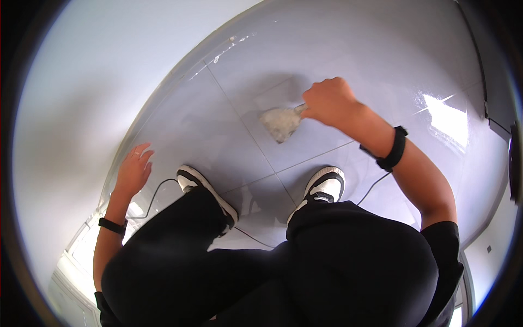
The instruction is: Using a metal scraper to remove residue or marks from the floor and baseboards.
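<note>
My right hand (331,100) grips the handle of a scraper (281,122), a putty knife with a broad blade coated in whitish residue. The blade points left over the grey tiled floor (245,155); whether it touches the tiles I cannot tell. My fist covers most of the handle. Off to the left, my left hand (134,169) is held near the foot of the wall, holding nothing, its fingers loosely apart and slightly curled. Whitish spots (222,53) mark the floor along the wall's base, beyond the scraper.
A white wall (81,94) curves along the left. My two shoes (327,184) rest on the tiles, and a thin dark cable (153,196) runs behind them. Bright light reflects off the floor at right, near a dark panel (496,69).
</note>
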A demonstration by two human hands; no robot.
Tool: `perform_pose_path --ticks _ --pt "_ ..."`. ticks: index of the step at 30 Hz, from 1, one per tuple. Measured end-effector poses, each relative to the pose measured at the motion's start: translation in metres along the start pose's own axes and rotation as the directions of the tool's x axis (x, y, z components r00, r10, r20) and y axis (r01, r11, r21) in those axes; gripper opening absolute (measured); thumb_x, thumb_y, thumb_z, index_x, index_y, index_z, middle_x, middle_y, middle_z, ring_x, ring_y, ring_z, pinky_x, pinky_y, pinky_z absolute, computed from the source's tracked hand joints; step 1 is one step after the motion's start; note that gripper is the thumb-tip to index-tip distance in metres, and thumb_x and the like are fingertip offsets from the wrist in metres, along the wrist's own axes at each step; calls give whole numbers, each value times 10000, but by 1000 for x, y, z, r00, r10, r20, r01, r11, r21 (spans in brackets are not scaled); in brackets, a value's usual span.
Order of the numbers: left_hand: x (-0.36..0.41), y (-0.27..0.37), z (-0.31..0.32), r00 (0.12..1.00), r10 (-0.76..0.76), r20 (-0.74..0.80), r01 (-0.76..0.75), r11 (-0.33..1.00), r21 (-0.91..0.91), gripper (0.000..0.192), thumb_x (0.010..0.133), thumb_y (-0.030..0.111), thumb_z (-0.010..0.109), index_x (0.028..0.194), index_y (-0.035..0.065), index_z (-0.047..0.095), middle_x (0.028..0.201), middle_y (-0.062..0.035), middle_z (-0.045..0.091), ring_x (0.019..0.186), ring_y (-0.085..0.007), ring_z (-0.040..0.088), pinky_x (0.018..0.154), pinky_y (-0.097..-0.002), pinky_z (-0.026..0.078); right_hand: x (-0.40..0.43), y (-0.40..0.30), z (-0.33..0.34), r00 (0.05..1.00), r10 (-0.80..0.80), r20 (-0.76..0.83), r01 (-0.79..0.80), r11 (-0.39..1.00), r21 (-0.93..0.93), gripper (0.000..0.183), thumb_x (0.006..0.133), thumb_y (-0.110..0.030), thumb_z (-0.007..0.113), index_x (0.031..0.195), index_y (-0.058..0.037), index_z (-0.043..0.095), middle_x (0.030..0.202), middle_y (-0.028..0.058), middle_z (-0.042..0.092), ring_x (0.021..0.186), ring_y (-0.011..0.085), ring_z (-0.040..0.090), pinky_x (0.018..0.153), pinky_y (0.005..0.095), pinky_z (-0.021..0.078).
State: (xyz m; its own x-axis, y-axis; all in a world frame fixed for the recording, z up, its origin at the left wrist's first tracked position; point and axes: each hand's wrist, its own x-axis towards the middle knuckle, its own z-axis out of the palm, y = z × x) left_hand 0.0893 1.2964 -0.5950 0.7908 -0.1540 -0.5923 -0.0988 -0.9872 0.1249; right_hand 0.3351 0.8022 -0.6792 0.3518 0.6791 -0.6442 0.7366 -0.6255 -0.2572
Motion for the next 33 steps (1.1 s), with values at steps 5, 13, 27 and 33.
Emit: perform_pose_path --ticks 5,13,27,33 --pt "-72 -74 -8 963 -140 230 109 984 144 309 906 88 706 1212 60 673 1431 -120 611 1315 -355 575 1055 -487 509 -20 49 19 993 108 -48 -104 991 86 359 941 -471 729 936 -113 765 839 94 750 860 336 737 740 464 567" --pt "19 -66 -66 978 45 205 -106 948 299 225 923 94 672 1141 42 658 1125 -143 662 1090 -362 637 952 -484 517 -41 39 73 820 334 -465 -247 939 239 379 945 -486 741 943 -107 729 892 84 752 934 309 718 827 469 516" --pt "94 -17 -36 758 648 69 -642 725 248 278 881 119 750 1148 48 713 1227 -91 696 1176 -282 624 1012 -427 493 -53 -11 56 808 537 -243 -445 826 346 402 985 -432 726 1011 -31 706 875 186 728 863 395 689 857 472 537" --pt "111 -40 28 655 756 -8 -749 651 121 360 895 142 752 1236 40 695 1413 -123 622 1312 -299 567 1068 -441 474 -89 -70 119 440 860 -258 -568 489 662 533 931 -540 769 1040 -23 707 866 192 717 818 366 669 803 474 525"
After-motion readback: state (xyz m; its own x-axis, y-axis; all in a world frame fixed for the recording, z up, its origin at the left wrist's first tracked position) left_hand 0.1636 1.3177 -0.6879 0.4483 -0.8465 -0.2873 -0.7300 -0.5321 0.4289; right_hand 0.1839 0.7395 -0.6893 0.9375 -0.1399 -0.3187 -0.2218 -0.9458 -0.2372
